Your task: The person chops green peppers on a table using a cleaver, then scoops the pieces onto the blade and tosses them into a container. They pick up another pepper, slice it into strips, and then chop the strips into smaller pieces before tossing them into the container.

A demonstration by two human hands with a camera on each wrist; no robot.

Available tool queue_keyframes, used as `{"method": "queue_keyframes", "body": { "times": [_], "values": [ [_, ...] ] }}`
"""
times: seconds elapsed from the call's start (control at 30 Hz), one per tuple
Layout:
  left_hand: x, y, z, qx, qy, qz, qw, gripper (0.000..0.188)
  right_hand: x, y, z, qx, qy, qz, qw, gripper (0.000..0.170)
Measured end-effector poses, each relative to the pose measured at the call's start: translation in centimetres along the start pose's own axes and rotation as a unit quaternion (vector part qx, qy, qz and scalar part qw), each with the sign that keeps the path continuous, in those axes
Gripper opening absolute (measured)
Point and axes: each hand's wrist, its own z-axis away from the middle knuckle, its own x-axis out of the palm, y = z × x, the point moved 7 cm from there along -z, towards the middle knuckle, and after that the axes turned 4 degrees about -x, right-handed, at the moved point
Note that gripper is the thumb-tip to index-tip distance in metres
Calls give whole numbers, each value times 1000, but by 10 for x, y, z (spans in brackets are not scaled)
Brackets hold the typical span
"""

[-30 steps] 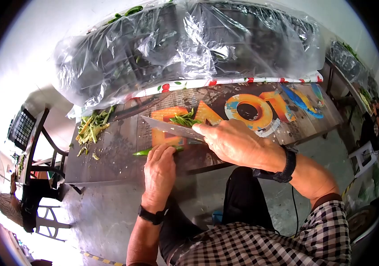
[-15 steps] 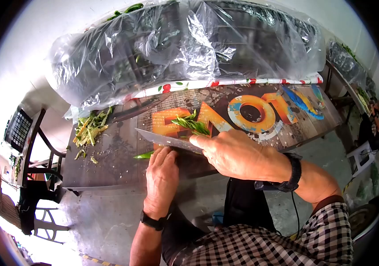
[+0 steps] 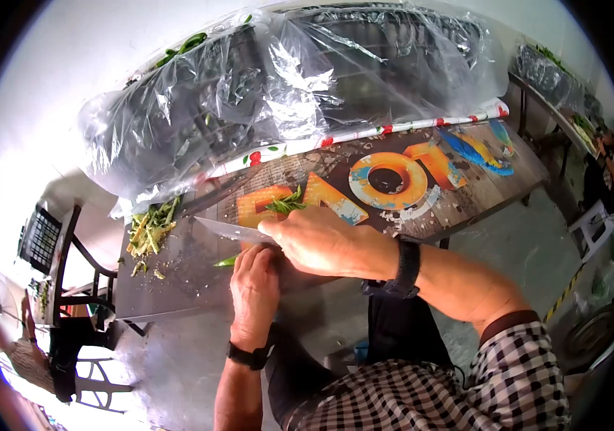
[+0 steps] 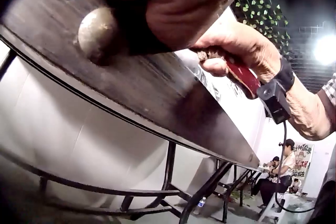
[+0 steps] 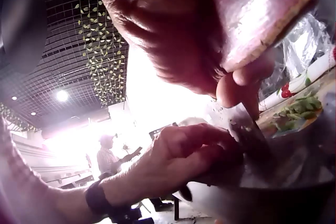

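My left hand (image 3: 255, 287) holds a long green chili pepper (image 3: 226, 261) down on the dark tabletop, fingers bent over it. Only the pepper's left end sticks out; the rest is hidden beneath the fingers. A knife grip fills my right hand (image 3: 336, 241); the red handle (image 4: 242, 77) shows in the left wrist view. The knife blade (image 3: 229, 229) points left, just beyond the left fingertips and close over the table. Beyond the right hand lies a small heap of cut green pepper pieces (image 3: 287, 202).
At the table's left end is a pile of pale and green trimmings (image 3: 150, 231). Clear plastic sheeting (image 3: 285, 93) drapes a dark rack along the back. The near table edge (image 3: 170, 313) runs beside the left hand. Other people sit at tables to either side.
The head view has swung slightly. The right hand and knife have shifted left along the pepper, closer to the left hand, which keeps its place on it.
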Motion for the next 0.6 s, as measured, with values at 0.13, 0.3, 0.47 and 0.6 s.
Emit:
{"method": "queue_keyframes", "body": {
  "times": [0.13, 0.3, 0.47, 0.6],
  "values": [
    [-1, 0, -1, 3, 5, -2, 1000, 18, -18, 1, 23, 41, -78, 6, 996, 9],
    [-3, -1, 1, 3, 18, -4, 1000, 19, -30, 20, 39, 62, -29, -7, 998, 21],
    [-3, -2, 3, -2, 23, 8, 1000, 19, -35, 5, 31, 64, -46, -22, 997, 18],
    [-1, -4, 2, 0, 30, 6, 1000, 19, -28, 4, 27, 54, -62, -27, 996, 15]
  ]
}}
